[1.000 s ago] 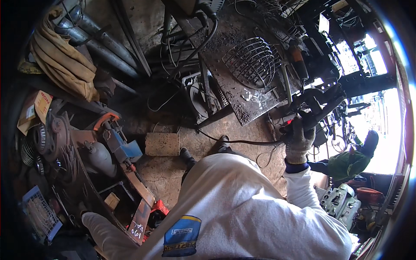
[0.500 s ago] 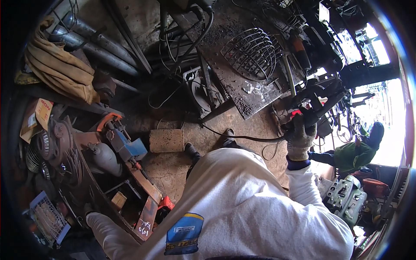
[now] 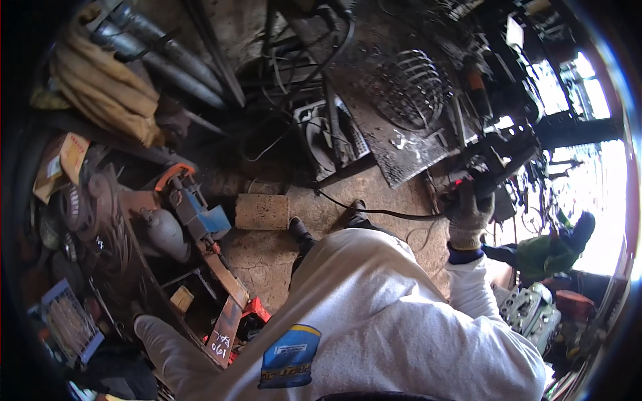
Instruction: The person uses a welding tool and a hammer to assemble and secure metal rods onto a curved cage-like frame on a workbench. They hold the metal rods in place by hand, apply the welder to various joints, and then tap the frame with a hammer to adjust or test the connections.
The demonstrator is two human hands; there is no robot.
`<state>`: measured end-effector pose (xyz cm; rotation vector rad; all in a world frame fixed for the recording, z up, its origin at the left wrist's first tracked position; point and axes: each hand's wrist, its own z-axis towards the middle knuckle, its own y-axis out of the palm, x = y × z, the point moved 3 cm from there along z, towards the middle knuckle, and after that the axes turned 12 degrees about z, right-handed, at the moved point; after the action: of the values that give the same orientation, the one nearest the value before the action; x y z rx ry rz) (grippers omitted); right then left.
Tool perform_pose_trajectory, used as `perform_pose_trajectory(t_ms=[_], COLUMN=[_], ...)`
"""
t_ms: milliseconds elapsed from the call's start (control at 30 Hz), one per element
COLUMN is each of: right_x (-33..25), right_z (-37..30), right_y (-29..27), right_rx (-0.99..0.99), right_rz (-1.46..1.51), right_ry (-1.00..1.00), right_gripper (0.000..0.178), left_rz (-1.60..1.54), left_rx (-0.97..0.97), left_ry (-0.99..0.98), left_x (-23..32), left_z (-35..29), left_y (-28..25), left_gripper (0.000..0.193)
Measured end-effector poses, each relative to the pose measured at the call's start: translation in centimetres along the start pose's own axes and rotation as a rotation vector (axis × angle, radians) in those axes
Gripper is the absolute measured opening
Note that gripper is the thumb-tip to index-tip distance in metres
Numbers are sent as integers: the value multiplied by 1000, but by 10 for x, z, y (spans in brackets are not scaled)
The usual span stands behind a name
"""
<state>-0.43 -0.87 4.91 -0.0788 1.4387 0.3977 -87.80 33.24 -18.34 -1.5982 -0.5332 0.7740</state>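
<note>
Right gloved grip point(image 3: 469, 217), around dark corded tool point(image 3: 512, 167), long axis slanting forward-right

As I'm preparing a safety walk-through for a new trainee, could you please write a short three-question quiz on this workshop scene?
1. Multiple choice: where does the round cage of metal bars lie?
A) on the floor by the person's feet
B) on top of the metal table
C) inside a cardboard box

2. True or false: the right hand, holding a dark tool, wears a glove.

3. Fill in the blank: on the floor, the pitted tan block lies to the ____ of the person's shoes.

Key: 1. B; 2. true; 3. left.
</note>
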Motion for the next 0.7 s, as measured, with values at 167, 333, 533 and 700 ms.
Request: perform_pose_trajectory(t_ms=[167,333,533,700], right_x=[34,26,36,26], right_z=[22,14,37,38], right_y=[-53,-17,26,35], right_rx=[-273,-180,-276,-294], right_rz=[125,-120,-196,-229], right_ry=[50,-77,-105,-139], right_gripper=[33,32,31,30], left_rz=[101,119,47,392], left_rx=[35,-6,-111,-146], left_ry=[114,44,-194,344], left_x=[-7,-3,-59,-37], left_z=[2,-1,9,-34], left_y=[9,-3,9,-25], left_gripper=[47,47,47,38])
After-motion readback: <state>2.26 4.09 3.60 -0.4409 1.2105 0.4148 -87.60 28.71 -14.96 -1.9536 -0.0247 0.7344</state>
